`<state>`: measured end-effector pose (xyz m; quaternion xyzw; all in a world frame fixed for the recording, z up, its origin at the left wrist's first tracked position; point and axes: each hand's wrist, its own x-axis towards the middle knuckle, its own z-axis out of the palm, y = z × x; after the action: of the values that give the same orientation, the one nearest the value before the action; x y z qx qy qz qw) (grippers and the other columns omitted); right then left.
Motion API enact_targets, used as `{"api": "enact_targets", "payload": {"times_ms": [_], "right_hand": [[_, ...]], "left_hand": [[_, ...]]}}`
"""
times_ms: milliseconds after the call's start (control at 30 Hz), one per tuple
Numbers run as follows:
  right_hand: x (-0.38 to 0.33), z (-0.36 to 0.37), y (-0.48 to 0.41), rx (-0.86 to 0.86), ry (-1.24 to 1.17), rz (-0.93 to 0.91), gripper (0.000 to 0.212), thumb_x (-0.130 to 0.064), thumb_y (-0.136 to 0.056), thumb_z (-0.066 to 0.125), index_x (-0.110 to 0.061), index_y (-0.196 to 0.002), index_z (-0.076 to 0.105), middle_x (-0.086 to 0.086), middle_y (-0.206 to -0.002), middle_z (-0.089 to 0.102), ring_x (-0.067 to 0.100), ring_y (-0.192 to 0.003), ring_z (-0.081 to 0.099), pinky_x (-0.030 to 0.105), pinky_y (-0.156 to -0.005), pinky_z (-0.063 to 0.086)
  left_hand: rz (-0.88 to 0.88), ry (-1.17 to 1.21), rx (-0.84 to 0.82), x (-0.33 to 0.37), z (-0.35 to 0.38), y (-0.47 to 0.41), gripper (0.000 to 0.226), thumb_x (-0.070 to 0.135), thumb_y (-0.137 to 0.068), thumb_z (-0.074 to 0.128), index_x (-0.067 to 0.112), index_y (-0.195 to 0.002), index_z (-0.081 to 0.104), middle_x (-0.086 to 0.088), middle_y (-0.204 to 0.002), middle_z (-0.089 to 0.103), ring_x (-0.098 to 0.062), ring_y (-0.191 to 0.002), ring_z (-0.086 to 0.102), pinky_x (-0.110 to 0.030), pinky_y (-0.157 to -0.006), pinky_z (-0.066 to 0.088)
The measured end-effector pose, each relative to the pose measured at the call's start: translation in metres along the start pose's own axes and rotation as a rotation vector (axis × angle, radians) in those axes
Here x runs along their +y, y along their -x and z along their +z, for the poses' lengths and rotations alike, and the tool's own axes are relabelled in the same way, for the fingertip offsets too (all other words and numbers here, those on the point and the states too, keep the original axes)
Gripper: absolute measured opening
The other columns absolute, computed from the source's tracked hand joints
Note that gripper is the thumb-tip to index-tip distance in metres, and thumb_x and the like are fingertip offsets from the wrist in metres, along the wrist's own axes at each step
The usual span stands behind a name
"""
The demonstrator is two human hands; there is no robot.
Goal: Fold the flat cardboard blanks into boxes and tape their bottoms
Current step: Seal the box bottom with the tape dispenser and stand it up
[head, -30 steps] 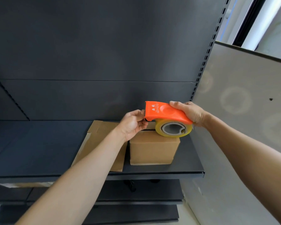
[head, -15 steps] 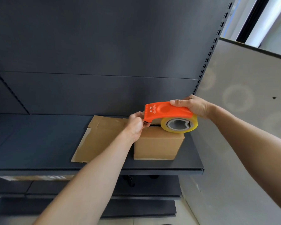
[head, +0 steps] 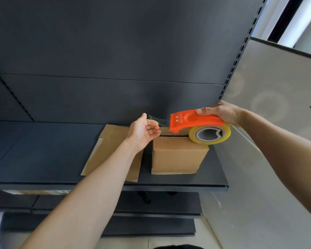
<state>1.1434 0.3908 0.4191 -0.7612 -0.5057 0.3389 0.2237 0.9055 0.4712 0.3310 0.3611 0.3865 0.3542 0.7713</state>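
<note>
A folded brown cardboard box point(head: 178, 159) stands on the dark shelf point(head: 43, 151), its flaps closed on top with a dark seam showing. An orange tape dispenser point(head: 192, 123) with a clear tape roll point(head: 210, 134) rests on the box's top right edge, gripped from above by my right hand point(head: 221, 112). A strip of clear tape point(head: 158, 120) stretches left from the dispenser's mouth. My left hand point(head: 144, 132) pinches the free end of that strip, just left of the box. Flat cardboard blanks point(head: 111, 150) lie to the left of the box, partly hidden by my left forearm.
The shelf's dark back panel point(head: 115, 60) rises behind the box. A perforated upright point(head: 241, 51) and a pale grey side panel point(head: 276, 105) close the right side. Lower shelves point(head: 151, 221) sit below, and the shelf's front lip point(head: 169, 187) runs under the box.
My left hand has pulled away from the dispenser's mouth to the left, drawing out a strip of tape. The dispenser has shifted slightly right on the box top.
</note>
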Motion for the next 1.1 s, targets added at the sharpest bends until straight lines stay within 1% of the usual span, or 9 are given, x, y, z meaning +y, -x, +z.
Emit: {"api": "enact_targets", "payload": {"times_ms": [67, 133, 267, 400, 533, 700, 867, 967, 1100], "right_hand": [[-0.006, 0.001, -0.001, -0.007, 0.044, 0.006, 0.086, -0.071, -0.044, 0.075, -0.003, -0.096, 0.071, 0.014, -0.093, 0.074, 0.03, -0.087, 0.07, 0.042, -0.089, 0.054], [-0.011, 0.003, -0.001, -0.016, 0.075, 0.017, 0.084, -0.072, -0.043, 0.069, -0.004, -0.092, 0.071, 0.013, -0.091, 0.073, 0.028, -0.085, 0.069, 0.043, -0.09, 0.053], [-0.017, 0.007, -0.003, -0.028, 0.139, 0.022, 0.078, -0.077, -0.049, 0.066, -0.009, -0.088, 0.07, 0.008, -0.088, 0.072, 0.025, -0.084, 0.068, 0.038, -0.086, 0.053], [-0.02, 0.013, -0.009, -0.011, 0.184, 0.02, 0.055, -0.062, -0.075, 0.064, -0.01, -0.094, 0.069, 0.005, -0.089, 0.07, 0.019, -0.081, 0.065, 0.032, -0.082, 0.049], [-0.029, 0.019, -0.015, -0.01, 0.28, 0.041, 0.066, -0.07, -0.072, 0.062, -0.009, -0.096, 0.069, 0.007, -0.093, 0.07, 0.021, -0.085, 0.065, 0.035, -0.083, 0.051], [-0.043, 0.029, -0.025, -0.027, 0.361, 0.038, 0.065, -0.074, -0.068, 0.061, -0.012, -0.088, 0.068, 0.007, -0.088, 0.069, 0.02, -0.08, 0.065, 0.034, -0.076, 0.051], [-0.047, 0.031, -0.027, -0.032, 0.39, 0.031, 0.061, -0.071, -0.072, 0.06, -0.012, -0.086, 0.067, 0.006, -0.084, 0.067, 0.019, -0.076, 0.063, 0.031, -0.07, 0.047], [-0.048, 0.032, -0.027, -0.031, 0.389, 0.035, 0.062, -0.07, -0.073, 0.061, -0.01, -0.09, 0.067, 0.008, -0.086, 0.068, 0.021, -0.078, 0.063, 0.031, -0.072, 0.048], [-0.052, 0.035, -0.025, -0.031, 0.405, 0.041, 0.052, -0.067, -0.076, 0.061, -0.014, -0.078, 0.062, 0.004, -0.077, 0.063, 0.017, -0.07, 0.059, 0.027, -0.06, 0.042]], "left_hand": [[0.003, -0.107, 0.006, 0.001, 0.0, 0.0, 0.053, 0.052, -0.092, 0.047, 0.009, -0.064, 0.057, -0.004, -0.06, 0.058, -0.015, -0.058, 0.058, -0.029, -0.064, 0.052], [0.052, -0.249, 0.054, -0.002, -0.003, -0.002, 0.039, 0.038, -0.089, 0.062, 0.011, -0.061, 0.053, -0.002, -0.061, 0.054, -0.015, -0.059, 0.055, -0.026, -0.06, 0.05], [0.073, -0.391, 0.109, -0.008, -0.012, -0.004, 0.029, 0.017, -0.092, 0.06, 0.008, -0.066, 0.051, -0.004, -0.069, 0.053, -0.016, -0.065, 0.055, -0.024, -0.058, 0.05], [0.019, -0.346, 0.143, -0.011, -0.013, -0.005, 0.026, 0.014, -0.096, 0.053, 0.008, -0.072, 0.049, -0.005, -0.071, 0.051, -0.015, -0.066, 0.053, -0.024, -0.059, 0.049], [-0.024, -0.187, 0.17, -0.017, -0.016, -0.006, 0.027, 0.009, -0.098, 0.048, 0.008, -0.072, 0.044, -0.006, -0.072, 0.045, -0.017, -0.066, 0.049, -0.025, -0.062, 0.049], [-0.04, -0.037, 0.197, -0.021, -0.026, -0.005, 0.007, 0.008, -0.099, 0.045, 0.002, -0.102, 0.046, -0.008, -0.08, 0.043, -0.022, -0.074, 0.055, -0.031, -0.065, 0.054], [-0.071, -0.101, 0.199, -0.026, -0.028, -0.008, 0.019, 0.01, -0.1, 0.043, 0.012, -0.081, 0.044, -0.007, -0.077, 0.042, -0.02, -0.07, 0.052, -0.03, -0.065, 0.053], [-0.109, -0.15, 0.194, -0.033, -0.031, -0.013, 0.019, 0.013, -0.1, 0.044, 0.01, -0.082, 0.046, -0.006, -0.076, 0.044, -0.019, -0.068, 0.053, -0.031, -0.068, 0.053], [-0.142, -0.184, 0.171, -0.034, -0.037, -0.017, 0.017, 0.016, -0.1, 0.046, 0.01, -0.084, 0.048, -0.007, -0.081, 0.047, -0.021, -0.071, 0.056, -0.031, -0.063, 0.054]]}}
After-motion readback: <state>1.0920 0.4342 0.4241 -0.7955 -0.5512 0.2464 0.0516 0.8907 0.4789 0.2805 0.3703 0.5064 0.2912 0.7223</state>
